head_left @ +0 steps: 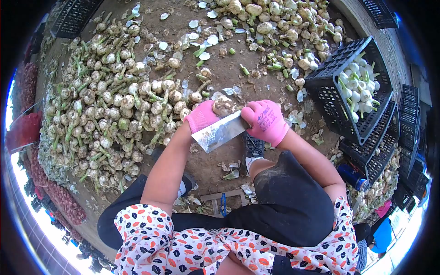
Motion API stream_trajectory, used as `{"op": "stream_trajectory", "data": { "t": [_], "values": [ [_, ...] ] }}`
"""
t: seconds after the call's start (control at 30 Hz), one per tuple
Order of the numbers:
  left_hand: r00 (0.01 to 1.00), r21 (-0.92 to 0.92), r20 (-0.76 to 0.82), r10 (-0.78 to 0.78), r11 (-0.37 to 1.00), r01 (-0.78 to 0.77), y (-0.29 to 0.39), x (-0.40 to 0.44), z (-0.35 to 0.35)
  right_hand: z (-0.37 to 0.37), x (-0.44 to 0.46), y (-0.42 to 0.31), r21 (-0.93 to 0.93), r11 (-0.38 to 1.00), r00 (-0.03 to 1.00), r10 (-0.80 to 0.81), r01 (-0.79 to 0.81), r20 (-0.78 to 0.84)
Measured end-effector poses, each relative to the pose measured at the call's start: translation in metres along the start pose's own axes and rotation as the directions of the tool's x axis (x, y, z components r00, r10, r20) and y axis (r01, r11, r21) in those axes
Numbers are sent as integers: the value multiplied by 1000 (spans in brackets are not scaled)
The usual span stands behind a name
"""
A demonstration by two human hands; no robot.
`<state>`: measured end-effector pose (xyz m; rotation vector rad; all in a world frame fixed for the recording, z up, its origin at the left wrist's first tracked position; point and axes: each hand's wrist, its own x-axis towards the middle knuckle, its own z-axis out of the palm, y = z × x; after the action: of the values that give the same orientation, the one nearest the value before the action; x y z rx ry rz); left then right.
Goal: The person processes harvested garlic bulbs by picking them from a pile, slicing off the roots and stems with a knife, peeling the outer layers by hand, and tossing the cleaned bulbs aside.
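We find the left hand point(201, 117), in a pink glove, closed on a soil-stained bulb point(223, 105), its fingers partly hidden. The right hand point(266, 121), gloved alike, is wrapped around the handle of a knife point(219, 133). The bulb sits between the two hands, above the ground point(178, 39); the broad blade slants below it toward the left wrist. We cannot tell whether the cutting edge touches the bulb. To the left of the hands we see a large heap point(105, 114) of bulbs with stalks attached; a second heap point(284, 20) lies at the far side. To the right, a tilted black crate point(326, 98) contains cleaner, white bulbs point(360, 89). Cut stalks point(244, 69) and loose skins point(212, 40) are scattered between the heaps. A blue can point(353, 178) lies near the right elbow.
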<state>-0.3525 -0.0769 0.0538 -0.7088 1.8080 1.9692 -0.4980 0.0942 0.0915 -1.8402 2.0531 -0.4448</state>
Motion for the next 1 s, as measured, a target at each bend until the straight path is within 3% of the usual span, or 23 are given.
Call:
{"op": "stream_trajectory", "data": {
  "t": [0.1, 0.23, 0.43, 0.5, 0.57, 0.63, 0.7, 0.73, 0.77, 0.87, 0.93, 0.97, 1.0],
  "values": [
    [993, -56, 117, 32, 998, -26, 11, -8, 0, -1, -4, -5, -35, 998, 998, -47, 46, -37],
    [978, -186, 166, -128, 970, 158, 18, -16, 2, 1, -5, -6, -36, 997, 998, -62, 61, -20],
    [974, -186, 228, 4, 982, 40, -8, -10, 2, 1, -3, -6, 11, 998, 998, -62, 62, -21],
    [972, -100, 236, 18, 995, 6, -13, -12, -1, 4, -4, -7, 15, 997, 996, -76, 76, 36],
    [971, 139, 240, 10, 989, -44, -9, -15, -1, 5, 0, 2, 28, 995, 995, -94, 93, 39],
    [924, 304, 238, -300, 926, 223, 21, -24, -2, 25, 5, 32, -69, 950, 942, 312, -305, 126],
    [925, 120, 289, -248, 968, 222, 40, -39, 4, 39, -8, 96, -127, 764, 764, 643, -633, 62],
    [950, 109, 244, -193, 979, 171, 26, -37, 6, 33, -17, 106, -125, 733, 729, 680, -669, 81],
    [917, 119, 283, -280, 959, 256, 21, -32, 2, 34, -28, 101, -116, 694, 684, 720, -710, 121],
    [930, -33, 340, -139, 987, 159, 25, -30, 6, 42, -36, 84, -18, 746, 736, 661, -666, 143],
    [936, -380, 311, -165, 881, 281, 11, -24, 12, 52, -38, 77, 129, 724, 734, 650, -677, 198],
    [932, -380, 318, -174, 877, 293, 5, -24, 14, 59, -42, 73, 132, 718, 727, 654, -684, 208],
    [956, 77, 239, 173, 978, -196, 10, -21, 15, 61, -41, 72, 281, 726, 777, 608, -628, 166]
  ]
}}
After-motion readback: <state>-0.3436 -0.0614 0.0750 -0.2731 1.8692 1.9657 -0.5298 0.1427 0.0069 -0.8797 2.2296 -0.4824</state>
